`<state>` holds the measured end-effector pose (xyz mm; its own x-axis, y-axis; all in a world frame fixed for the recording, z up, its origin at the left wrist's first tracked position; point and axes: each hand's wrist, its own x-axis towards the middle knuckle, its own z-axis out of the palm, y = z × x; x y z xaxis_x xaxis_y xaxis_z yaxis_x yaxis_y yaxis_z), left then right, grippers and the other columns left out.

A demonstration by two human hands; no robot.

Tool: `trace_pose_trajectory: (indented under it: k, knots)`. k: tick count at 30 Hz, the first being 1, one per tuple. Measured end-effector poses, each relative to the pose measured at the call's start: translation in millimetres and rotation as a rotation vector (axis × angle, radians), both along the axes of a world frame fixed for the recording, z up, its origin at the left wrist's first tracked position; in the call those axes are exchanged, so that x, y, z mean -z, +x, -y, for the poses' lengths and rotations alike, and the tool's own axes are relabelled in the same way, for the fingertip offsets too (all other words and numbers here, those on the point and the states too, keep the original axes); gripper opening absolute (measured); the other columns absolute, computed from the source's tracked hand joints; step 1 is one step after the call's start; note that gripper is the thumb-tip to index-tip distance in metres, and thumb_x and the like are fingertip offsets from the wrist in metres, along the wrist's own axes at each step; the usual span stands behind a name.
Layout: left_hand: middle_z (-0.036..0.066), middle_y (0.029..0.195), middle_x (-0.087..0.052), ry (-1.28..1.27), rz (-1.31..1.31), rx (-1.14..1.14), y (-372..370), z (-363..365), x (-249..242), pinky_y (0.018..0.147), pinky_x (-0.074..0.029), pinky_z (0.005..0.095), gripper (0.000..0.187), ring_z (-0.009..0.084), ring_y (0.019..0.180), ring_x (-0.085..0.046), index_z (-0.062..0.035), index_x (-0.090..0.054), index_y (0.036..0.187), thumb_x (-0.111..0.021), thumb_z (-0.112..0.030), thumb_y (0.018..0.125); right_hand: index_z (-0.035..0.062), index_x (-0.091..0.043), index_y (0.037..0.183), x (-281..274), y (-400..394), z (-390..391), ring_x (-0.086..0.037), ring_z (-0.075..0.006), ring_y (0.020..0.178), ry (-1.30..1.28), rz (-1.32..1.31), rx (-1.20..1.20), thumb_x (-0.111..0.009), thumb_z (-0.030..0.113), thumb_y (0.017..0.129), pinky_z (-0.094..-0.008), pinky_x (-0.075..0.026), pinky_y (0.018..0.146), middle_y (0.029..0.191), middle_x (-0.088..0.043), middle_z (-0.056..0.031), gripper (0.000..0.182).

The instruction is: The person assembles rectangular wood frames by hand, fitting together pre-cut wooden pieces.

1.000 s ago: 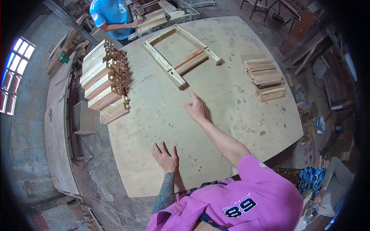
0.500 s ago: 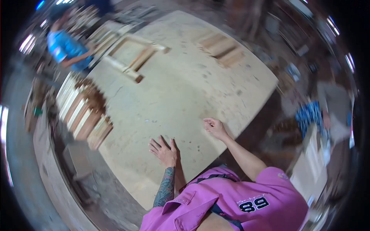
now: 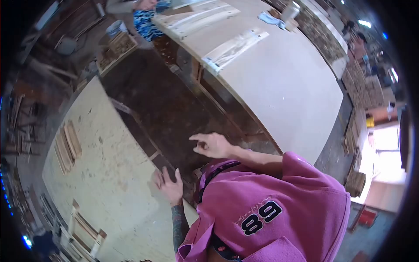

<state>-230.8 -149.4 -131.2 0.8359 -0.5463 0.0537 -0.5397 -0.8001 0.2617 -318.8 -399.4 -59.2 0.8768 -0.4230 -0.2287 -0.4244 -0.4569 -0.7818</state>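
Note:
My left hand (image 3: 169, 185), fingers spread, is at the edge of the pale wooden table (image 3: 118, 187) and overlaps its rim in this view. My right hand (image 3: 212, 145) hangs over the dark floor between two tables, index finger stretched out and the others loosely bent, with nothing visible in it. On the pale table lie a small group of wooden strips (image 3: 68, 147) at the far side and a wooden frame (image 3: 85, 233) near the bottom left.
Opposite stands a second light-topped table (image 3: 288, 91) carrying wooden pieces (image 3: 235, 50), a cloth (image 3: 271, 19) and a cylindrical container (image 3: 291, 11). A person in blue camouflage trousers (image 3: 146, 22) is beyond, near a bucket (image 3: 116, 29) and a box of wood pieces (image 3: 118, 49).
My view has swung right, away from the pale table toward the second table. My right hand has left the tabletop and its index finger is now extended; my left hand is by the edge.

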Motion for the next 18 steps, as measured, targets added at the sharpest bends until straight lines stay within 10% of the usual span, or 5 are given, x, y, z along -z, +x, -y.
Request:
trace_pose_trajectory:
  k: [7,11,18]
  knots:
    - [0.026,0.132,-0.057,-0.458,-0.541,0.262,6,188,-32,0.110,-0.037,0.0487,0.051,0.0382,0.127,-0.052,-0.0030,-0.057,0.133,-0.061,-0.037,0.095,0.0045,-0.068,0.118,-10,-21,267,-0.066,-0.0137,0.090,-0.224,0.285,0.571,-0.069,0.025,0.090,-0.0305,-0.052,0.079,0.094,-0.073,-0.0081,0.034]
    - [0.026,0.141,-0.050,-0.592,-0.660,0.168,18,283,-44,0.111,-0.037,0.0422,0.052,0.0384,0.134,-0.045,0.0002,-0.051,0.138,-0.056,-0.035,0.099,0.0073,-0.066,0.123,11,-20,454,-0.066,-0.0342,0.102,-0.552,0.270,0.787,-0.070,0.043,0.086,-0.0425,-0.052,0.090,0.115,-0.068,-0.0194,0.052]
    - [0.011,0.165,-0.011,-0.878,-1.250,-0.153,41,397,-47,0.119,-0.019,0.0471,0.085,0.0301,0.149,-0.021,-0.0089,-0.014,0.157,-0.033,-0.067,0.098,0.0012,-0.057,0.134,53,-10,650,-0.055,-0.0352,0.124,-0.528,0.016,0.827,-0.054,0.067,0.087,-0.0423,-0.039,0.108,0.134,-0.058,-0.0236,0.081]
